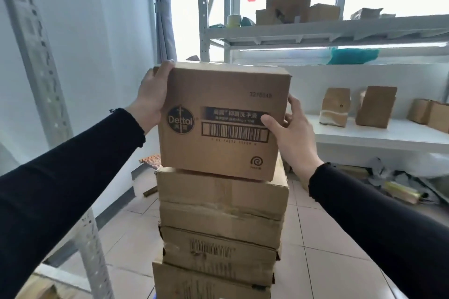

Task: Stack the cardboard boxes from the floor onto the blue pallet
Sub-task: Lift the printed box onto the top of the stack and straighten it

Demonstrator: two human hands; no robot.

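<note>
A Dettol-printed cardboard box (226, 94) rests on top of a tall stack of cardboard boxes (221, 213) in the middle of the view, slightly tilted. My left hand (153, 97) grips its upper left corner and side. My right hand (291, 128) holds its right side, thumb on the front face near the barcode. Several worn boxes lie beneath it in one column. A sliver of the blue pallet (161, 296) shows at the bottom edge under the stack.
A grey metal rack post (46, 85) stands close on the left. White shelving (364, 136) on the right carries small cardboard boxes (376, 107); an upper shelf (315, 31) holds more. Debris lies on the tiled floor (328, 238) at the right.
</note>
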